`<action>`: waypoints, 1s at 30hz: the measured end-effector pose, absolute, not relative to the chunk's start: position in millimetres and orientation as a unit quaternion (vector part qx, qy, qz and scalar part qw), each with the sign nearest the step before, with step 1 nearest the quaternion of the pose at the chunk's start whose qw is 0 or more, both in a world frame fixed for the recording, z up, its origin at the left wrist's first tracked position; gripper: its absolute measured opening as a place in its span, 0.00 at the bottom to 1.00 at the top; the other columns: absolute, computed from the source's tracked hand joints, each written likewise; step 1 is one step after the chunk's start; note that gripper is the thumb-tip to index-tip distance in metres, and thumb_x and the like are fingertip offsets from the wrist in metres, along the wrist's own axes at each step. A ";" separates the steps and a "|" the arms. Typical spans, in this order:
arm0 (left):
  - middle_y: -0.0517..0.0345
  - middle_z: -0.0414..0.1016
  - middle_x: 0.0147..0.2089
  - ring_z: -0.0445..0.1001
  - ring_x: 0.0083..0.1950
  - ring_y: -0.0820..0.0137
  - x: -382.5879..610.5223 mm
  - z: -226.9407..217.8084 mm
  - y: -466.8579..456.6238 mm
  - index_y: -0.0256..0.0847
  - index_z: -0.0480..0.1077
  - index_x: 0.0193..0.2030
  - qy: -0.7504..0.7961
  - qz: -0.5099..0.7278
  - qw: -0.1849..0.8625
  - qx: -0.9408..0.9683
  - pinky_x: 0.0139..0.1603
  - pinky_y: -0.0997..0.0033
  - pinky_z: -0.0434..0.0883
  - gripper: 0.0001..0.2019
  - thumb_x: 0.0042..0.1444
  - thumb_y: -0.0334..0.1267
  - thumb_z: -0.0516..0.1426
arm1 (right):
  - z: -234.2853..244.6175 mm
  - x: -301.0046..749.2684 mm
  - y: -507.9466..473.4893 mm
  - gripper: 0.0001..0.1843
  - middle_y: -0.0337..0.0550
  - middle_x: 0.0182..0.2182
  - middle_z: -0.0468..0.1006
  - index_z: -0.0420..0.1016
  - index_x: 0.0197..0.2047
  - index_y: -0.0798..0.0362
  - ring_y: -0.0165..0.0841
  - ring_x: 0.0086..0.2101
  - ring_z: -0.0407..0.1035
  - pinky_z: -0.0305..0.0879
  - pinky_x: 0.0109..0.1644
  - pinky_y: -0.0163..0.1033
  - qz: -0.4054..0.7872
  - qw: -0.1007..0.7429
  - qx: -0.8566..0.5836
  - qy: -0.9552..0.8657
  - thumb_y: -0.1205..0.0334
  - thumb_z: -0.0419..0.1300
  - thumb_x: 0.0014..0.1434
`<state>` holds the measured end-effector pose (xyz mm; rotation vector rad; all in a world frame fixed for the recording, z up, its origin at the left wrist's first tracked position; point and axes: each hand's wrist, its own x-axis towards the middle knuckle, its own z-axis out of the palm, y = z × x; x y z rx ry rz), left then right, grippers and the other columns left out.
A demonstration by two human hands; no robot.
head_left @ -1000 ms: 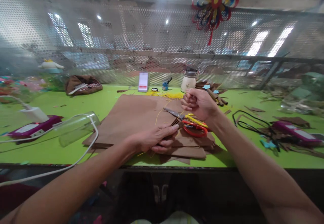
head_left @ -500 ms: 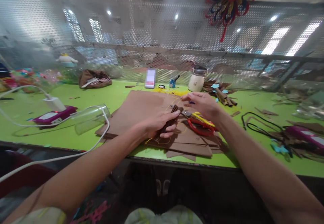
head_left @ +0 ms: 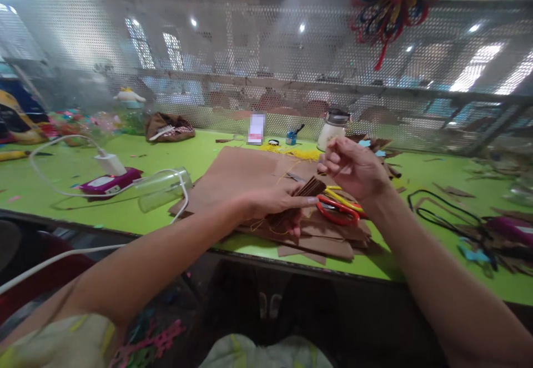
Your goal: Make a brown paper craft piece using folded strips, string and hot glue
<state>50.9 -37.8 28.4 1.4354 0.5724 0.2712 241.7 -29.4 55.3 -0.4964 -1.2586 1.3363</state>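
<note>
Left hand point(head_left: 270, 204): fingers and thumb closed around a bundle of brown paper strips point(head_left: 308, 188), gripped at its lower end. The thumb lies along the top and the fingers are curled beneath.

Bundle position: above the near-right part of the brown paper sheets point(head_left: 239, 171) and lifted slightly off them. It sits just left of the scissors point(head_left: 338, 208).

Bundle orientation: long axis runs from lower left, inside my palm, to upper right. The free end points up and right toward my right hand point(head_left: 353, 168). The strips fan a little at that end, edges showing as thin parallel lines.

Right hand: raised above the scissors, close to the bundle's tip but not touching it. Thumb and forefinger are pinched together and the other fingers are curled in. Cannot tell whether anything thin is held in the pinch.

Scissors: red and yellow handles, lying flat on the sheets, with the handles below my right wrist.

A loop of yellow thread point(head_left: 258, 225) shows on the sheets under my left hand.

Also on the green table point(head_left: 62, 212):
- a clear cup point(head_left: 164, 189) lying on its side, left of the sheets
- a white jar point(head_left: 332, 131) at the far edge
</note>
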 end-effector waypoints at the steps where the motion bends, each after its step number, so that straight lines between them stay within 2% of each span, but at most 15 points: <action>1: 0.63 0.67 0.22 0.69 0.21 0.76 51.3 29.8 -38.8 0.40 0.64 0.39 0.255 0.120 0.706 0.649 0.22 0.78 0.66 0.15 0.50 0.47 0.59 | 55.2 243.9 -28.1 0.05 0.31 0.16 0.60 0.71 0.28 0.53 0.23 0.18 0.55 0.61 0.27 0.33 0.572 0.584 -0.213 -0.536 0.62 0.58 0.54; 3: 0.63 0.68 0.22 0.69 0.21 0.76 50.3 30.9 -40.0 0.41 0.64 0.41 0.256 0.112 0.713 0.643 0.23 0.78 0.66 0.15 0.50 0.45 0.59 | 55.5 247.6 -26.4 0.06 0.30 0.15 0.57 0.71 0.27 0.54 0.21 0.15 0.49 0.55 0.22 0.31 0.572 0.586 -0.217 -0.532 0.63 0.58 0.54; 6: 0.59 0.68 0.23 0.70 0.24 0.74 44.8 27.7 -39.3 0.37 0.66 0.35 0.266 0.110 0.747 0.599 0.25 0.75 0.68 0.15 0.53 0.49 0.56 | 56.9 248.9 -27.4 0.07 0.30 0.14 0.56 0.71 0.26 0.55 0.21 0.15 0.46 0.52 0.21 0.31 0.566 0.581 -0.230 -0.538 0.63 0.58 0.53; 8: 0.57 0.68 0.25 0.72 0.28 0.71 39.7 23.8 -38.4 0.36 0.66 0.35 0.257 0.132 0.775 0.562 0.28 0.73 0.69 0.15 0.54 0.48 0.54 | 56.5 246.6 -29.0 0.07 0.31 0.15 0.57 0.71 0.26 0.54 0.22 0.16 0.50 0.55 0.22 0.33 0.551 0.581 -0.238 -0.549 0.61 0.59 0.53; 12: 0.56 0.68 0.30 0.73 0.33 0.70 32.2 17.8 -38.6 0.35 0.66 0.40 0.203 0.184 0.809 0.520 0.33 0.70 0.70 0.09 0.55 0.38 0.55 | 45.9 241.7 -22.8 0.07 0.38 0.23 0.69 0.73 0.26 0.53 0.28 0.26 0.64 0.64 0.35 0.39 0.487 0.604 -0.258 -0.576 0.59 0.62 0.50; 15: 0.57 0.68 0.30 0.73 0.35 0.69 32.5 16.7 -37.0 0.37 0.64 0.41 0.181 0.231 0.810 0.509 0.38 0.67 0.70 0.08 0.54 0.34 0.56 | 32.3 245.6 -7.9 0.08 0.42 0.29 0.74 0.75 0.28 0.54 0.31 0.31 0.66 0.64 0.37 0.40 0.382 0.591 -0.368 -0.608 0.57 0.63 0.48; 18: 0.58 0.69 0.30 0.74 0.37 0.68 36.1 16.7 -30.3 0.39 0.62 0.40 0.185 0.307 0.790 0.498 0.41 0.64 0.70 0.08 0.54 0.32 0.56 | 26.6 251.8 1.2 0.08 0.41 0.26 0.73 0.75 0.30 0.55 0.30 0.28 0.64 0.61 0.34 0.38 0.198 0.591 -0.501 -0.600 0.59 0.63 0.46; 21: 0.56 0.72 0.30 0.75 0.36 0.68 39.9 16.5 -21.2 0.39 0.59 0.37 0.208 0.402 0.748 0.486 0.42 0.64 0.70 0.07 0.54 0.30 0.56 | 31.9 245.8 -8.6 0.07 0.40 0.24 0.70 0.74 0.27 0.55 0.29 0.26 0.61 0.57 0.30 0.36 0.037 0.613 -0.514 -0.600 0.60 0.61 0.49; 23: 0.55 0.74 0.29 0.75 0.34 0.69 41.7 16.7 -16.7 0.38 0.58 0.36 0.218 0.468 0.714 0.473 0.41 0.65 0.70 0.07 0.54 0.29 0.55 | 34.5 231.9 -22.9 0.13 0.38 0.19 0.67 0.72 0.24 0.55 0.28 0.21 0.58 0.53 0.26 0.34 0.090 0.552 -0.479 -0.677 0.56 0.58 0.54; 26: 0.54 0.75 0.29 0.75 0.30 0.72 42.8 18.2 -14.9 0.38 0.59 0.36 0.227 0.510 0.698 0.449 0.36 0.69 0.71 0.05 0.55 0.28 0.53 | 28.5 204.7 -43.5 0.18 0.35 0.15 0.64 0.70 0.20 0.55 0.25 0.18 0.54 0.48 0.23 0.33 0.196 0.362 -0.432 -0.802 0.54 0.56 0.55; 28: 0.54 0.76 0.29 0.75 0.29 0.72 42.9 19.4 -16.0 0.37 0.60 0.38 0.237 0.511 0.702 0.436 0.35 0.72 0.71 0.05 0.56 0.28 0.53 | 20.6 189.7 -52.4 0.18 0.34 0.16 0.63 0.67 0.19 0.55 0.25 0.19 0.53 0.48 0.23 0.33 0.200 0.321 -0.413 -0.828 0.55 0.55 0.56; 30: 0.53 0.75 0.29 0.75 0.31 0.71 42.9 19.7 -17.3 0.36 0.61 0.39 0.239 0.515 0.704 0.427 0.36 0.71 0.71 0.04 0.56 0.28 0.52 | 14.2 180.6 -57.9 0.19 0.35 0.17 0.64 0.64 0.19 0.55 0.25 0.20 0.54 0.49 0.25 0.33 0.186 0.330 -0.401 -0.834 0.57 0.51 0.60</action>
